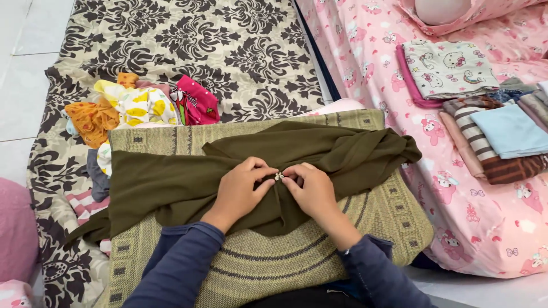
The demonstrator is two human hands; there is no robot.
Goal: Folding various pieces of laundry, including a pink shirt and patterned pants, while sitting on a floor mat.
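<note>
An olive-green cloth (171,182) lies spread and bunched across a tan woven mat (274,256). My left hand (240,191) and my right hand (311,188) meet at the middle of the cloth. Both pinch the fabric around a small shiny ornament (279,177) set between my fingertips. My forearms wear dark blue sleeves. The cloth's right end (394,151) is gathered into folds near the mat's edge.
A heap of colourful small clothes (137,108) sits at the mat's upper left on a black-and-cream patterned sheet (228,51). To the right, a pink cartoon-print bedsheet (474,222) holds stacks of folded clothes (496,137). A pink cushion (14,228) lies at far left.
</note>
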